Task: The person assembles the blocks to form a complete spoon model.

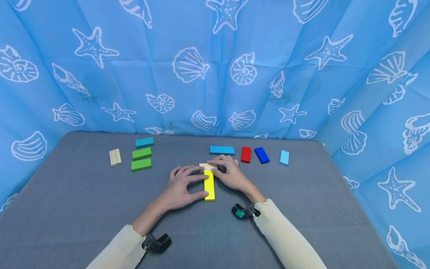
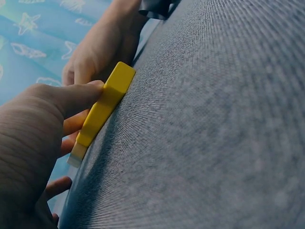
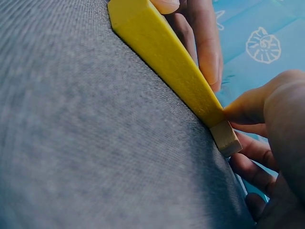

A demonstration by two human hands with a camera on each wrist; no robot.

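A yellow rectangular block lies lengthwise on the grey table, its far end against a plain wooden block that lies crosswise. My left hand touches the yellow block's left edge with thumb and index fingertip, while the middle fingertip reaches the wooden block's left end. In the left wrist view, that thumb lies over the upper edge of the yellow block. My right hand pinches the wooden block, thumb at the join and index finger along the far side. Its right end is partly hidden by this hand.
Behind the hands lies a long blue block. Red, dark blue and light blue blocks lie right. At left are a wooden block, green blocks and a teal block. A patterned curtain hangs behind.
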